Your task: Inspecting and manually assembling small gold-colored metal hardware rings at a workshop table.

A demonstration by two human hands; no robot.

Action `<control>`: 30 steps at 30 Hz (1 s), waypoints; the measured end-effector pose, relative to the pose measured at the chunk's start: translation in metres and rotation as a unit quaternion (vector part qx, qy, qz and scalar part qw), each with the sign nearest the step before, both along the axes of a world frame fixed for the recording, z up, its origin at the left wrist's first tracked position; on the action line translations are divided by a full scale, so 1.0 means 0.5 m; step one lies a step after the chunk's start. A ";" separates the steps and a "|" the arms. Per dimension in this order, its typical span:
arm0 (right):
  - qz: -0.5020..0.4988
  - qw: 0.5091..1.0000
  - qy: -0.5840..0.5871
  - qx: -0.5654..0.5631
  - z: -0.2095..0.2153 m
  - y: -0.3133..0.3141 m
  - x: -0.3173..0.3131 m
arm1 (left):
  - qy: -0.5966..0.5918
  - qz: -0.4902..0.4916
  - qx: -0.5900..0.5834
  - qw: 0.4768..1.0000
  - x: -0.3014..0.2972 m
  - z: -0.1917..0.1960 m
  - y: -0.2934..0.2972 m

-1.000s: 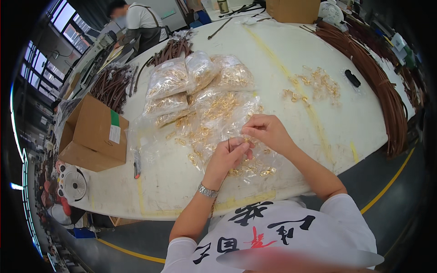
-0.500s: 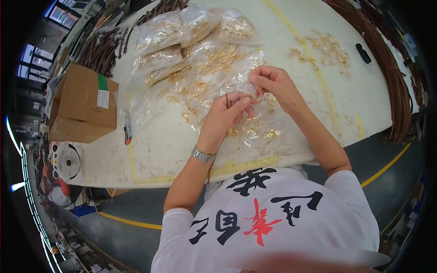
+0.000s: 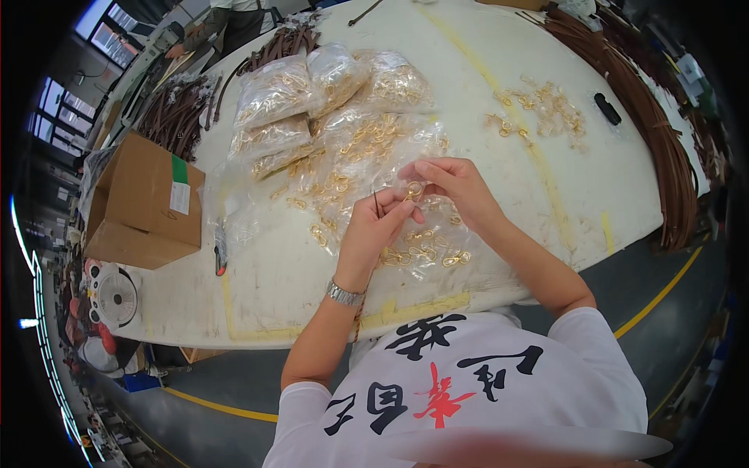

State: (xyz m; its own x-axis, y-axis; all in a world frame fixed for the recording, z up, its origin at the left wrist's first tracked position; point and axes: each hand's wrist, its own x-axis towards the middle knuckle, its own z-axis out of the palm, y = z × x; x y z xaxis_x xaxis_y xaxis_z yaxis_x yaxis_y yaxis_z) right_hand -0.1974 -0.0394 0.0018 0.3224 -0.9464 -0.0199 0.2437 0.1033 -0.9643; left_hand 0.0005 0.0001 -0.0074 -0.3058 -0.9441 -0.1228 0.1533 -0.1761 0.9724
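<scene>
My left hand (image 3: 374,226) is closed, with its thumb and fingers at the lower end of a gold snap hook (image 3: 413,189). A thin brown leather strap (image 3: 377,204) sticks up between its fingers, and a brown strip shows again below the wrist. My right hand (image 3: 456,187) is closed too, its fingertips pinching the ring end of the same hook; its exact grip is partly hidden. Under and around both hands lie loose gold snap hooks (image 3: 421,253) on clear plastic. Beyond them sit filled clear bags (image 3: 277,90) of gold hooks.
A cardboard box (image 3: 148,207) stands at left beside a utility knife (image 3: 221,249) and a white fan (image 3: 115,292). Brown straps lie in bundles far left and along the right edge (image 3: 663,140). More gold hooks (image 3: 542,109) and a black object (image 3: 607,109) rest right.
My right hand has come left and down to my left hand, and its fingertips now meet at the gold hook. The view has shifted, showing another person at the upper left.
</scene>
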 end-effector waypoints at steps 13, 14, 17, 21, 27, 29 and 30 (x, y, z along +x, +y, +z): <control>0.019 0.999 -0.030 -0.002 -0.045 0.006 0.012 | -0.033 0.020 -0.001 0.999 0.002 0.003 0.012; 0.042 0.999 -0.021 0.015 -0.048 0.011 0.016 | -0.035 0.014 -0.012 0.999 0.007 0.004 0.016; 0.047 0.999 -0.009 0.024 -0.040 -0.008 0.009 | -0.039 0.002 0.004 0.999 0.000 0.010 0.017; -0.035 0.998 -0.033 0.045 -0.020 0.001 -0.006 | -0.053 0.055 -0.030 0.997 -0.011 0.014 0.012; -0.051 0.997 -0.021 0.047 -0.005 -0.019 -0.018 | 0.011 0.083 -0.010 0.996 0.015 0.014 -0.017; -0.046 0.997 -0.023 0.049 -0.013 -0.022 -0.014 | -0.008 0.089 0.003 0.996 0.015 0.018 -0.011; -0.044 0.997 -0.023 0.056 -0.015 -0.022 -0.013 | -0.024 0.089 0.009 0.996 0.011 0.023 -0.008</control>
